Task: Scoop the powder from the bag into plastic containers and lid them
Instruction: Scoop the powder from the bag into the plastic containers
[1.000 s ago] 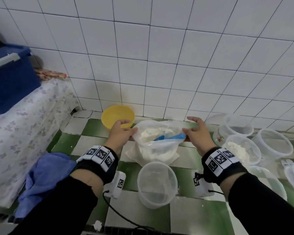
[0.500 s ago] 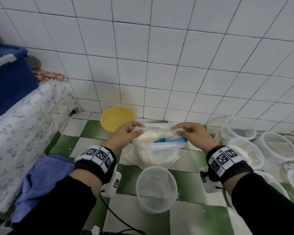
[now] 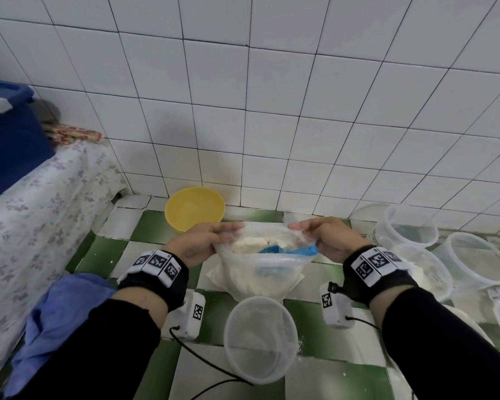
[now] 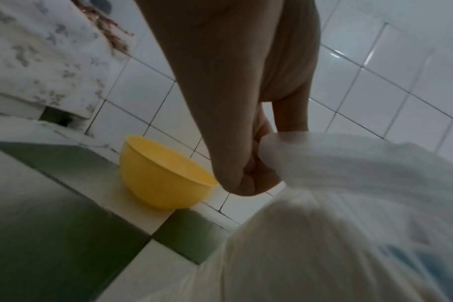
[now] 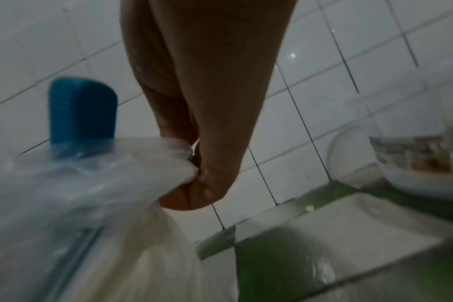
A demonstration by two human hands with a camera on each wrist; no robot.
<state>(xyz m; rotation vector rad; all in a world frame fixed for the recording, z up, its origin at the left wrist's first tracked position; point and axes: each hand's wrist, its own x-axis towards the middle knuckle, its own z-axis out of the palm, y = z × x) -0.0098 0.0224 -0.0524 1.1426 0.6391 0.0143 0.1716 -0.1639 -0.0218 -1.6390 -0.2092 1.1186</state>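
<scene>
Checked worktop [image 3: 122,255] against a tiled wall. At centre the bag [image 3: 260,272] of powder [image 3: 254,243] stands, mouth held apart: left hand [image 3: 202,243] and right hand [image 3: 326,241] each pinch one side of its rim in a closed grip. An empty container [image 3: 260,339] sits just near of it. The scoop [image 3: 286,251] rests inside. Step in hand: opening the bag. Next, one hand must probably release for the scoop.
</scene>
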